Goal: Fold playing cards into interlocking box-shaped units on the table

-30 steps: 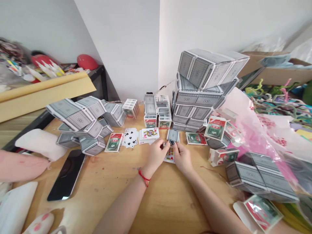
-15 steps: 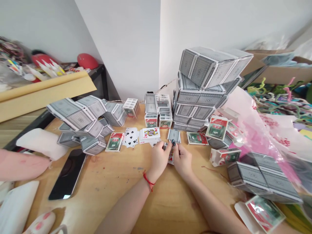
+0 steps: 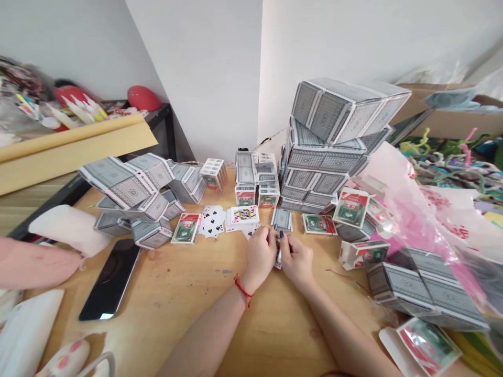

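My left hand (image 3: 262,257), with a red cord at the wrist, is closed on a playing card (image 3: 279,258) near the middle of the table. My right hand (image 3: 297,259) pinches the same card from the other side, thumb on top. Most of the card is hidden by my fingers, so its fold and number cannot be told. Just beyond my fingertips lies a face-down grey-backed card (image 3: 282,220). Left of it rest a face-up card pile (image 3: 242,214) with a queen on top and several spade cards (image 3: 211,222).
A tall stack of card-covered blocks (image 3: 326,152) stands at back right. More card-covered blocks (image 3: 137,183) are at left, beside a black phone (image 3: 110,280). Green and red card boxes (image 3: 319,224) lie about, and clear plastic wrap (image 3: 428,230) covers the right side.
My fingers have drawn in tighter around the card, and less of its face shows. The view has shifted slightly; the other things stay where they were.
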A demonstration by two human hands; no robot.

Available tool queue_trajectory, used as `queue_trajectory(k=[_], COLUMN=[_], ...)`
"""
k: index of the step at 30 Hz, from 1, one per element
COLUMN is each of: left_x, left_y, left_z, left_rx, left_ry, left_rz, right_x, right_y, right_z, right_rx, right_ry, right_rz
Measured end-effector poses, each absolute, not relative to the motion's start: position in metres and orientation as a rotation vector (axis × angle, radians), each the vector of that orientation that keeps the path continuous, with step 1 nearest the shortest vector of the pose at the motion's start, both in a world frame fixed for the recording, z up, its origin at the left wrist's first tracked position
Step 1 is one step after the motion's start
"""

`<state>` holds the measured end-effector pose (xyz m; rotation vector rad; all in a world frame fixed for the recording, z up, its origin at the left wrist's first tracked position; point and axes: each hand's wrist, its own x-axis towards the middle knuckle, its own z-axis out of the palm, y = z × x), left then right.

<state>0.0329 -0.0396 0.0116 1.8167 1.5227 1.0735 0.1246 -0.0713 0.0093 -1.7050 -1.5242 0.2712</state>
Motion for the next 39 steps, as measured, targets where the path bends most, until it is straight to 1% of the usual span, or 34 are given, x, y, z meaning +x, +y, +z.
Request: queue_trajectory(k=[13,24,32,39], left_x=[0.032,0.020,0.019,0.020], left_y=[-0.035,-0.032,-0.038,-0.042], left_z=[0.011,0.010,0.013,0.016], left_rx=[1.685,1.660,1.928,1.944], left_ry=[1.514,1.396,1.318,1.300], left_rz=[1.022,1.081,0.951,0.996], right_x=[0.126,0.132,0.135,0.126], right_y=[-0.074,-0.069,-0.061,-0.065], right_z=[0.011,0.011,0.006,0.010], right_rx=[-1.651,-1.611,-1.660,-1.682], right_ry=[-1.548,-1.376,-1.263,-1.227], right_rz=[0.223,0.547,0.585,0.685])
